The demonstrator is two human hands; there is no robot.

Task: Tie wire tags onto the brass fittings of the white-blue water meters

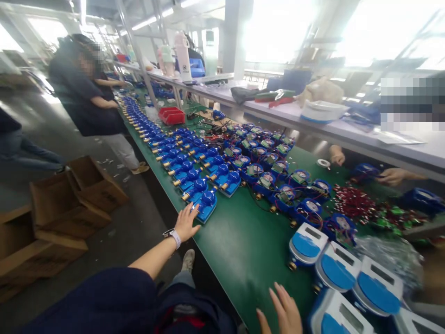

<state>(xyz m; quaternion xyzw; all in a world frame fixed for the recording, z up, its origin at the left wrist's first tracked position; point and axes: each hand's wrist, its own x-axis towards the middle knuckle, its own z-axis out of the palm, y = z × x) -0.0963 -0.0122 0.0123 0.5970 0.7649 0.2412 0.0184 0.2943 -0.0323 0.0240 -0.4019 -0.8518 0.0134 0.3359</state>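
Observation:
My left hand reaches out with fingers spread, touching the nearest blue water meter body at the near end of a long row on the green table. A watch with a white strap sits on that wrist. My right hand lies open, fingers stretched, on the table at the bottom edge, just left of several white-and-blue covered meters. It holds nothing.
Open meters with green circuit boards fill the table's middle. Red and green small parts lie right. A co-worker's hands work across the table. Another person stands far left. Cardboard boxes sit on the floor. A red bin is farther along.

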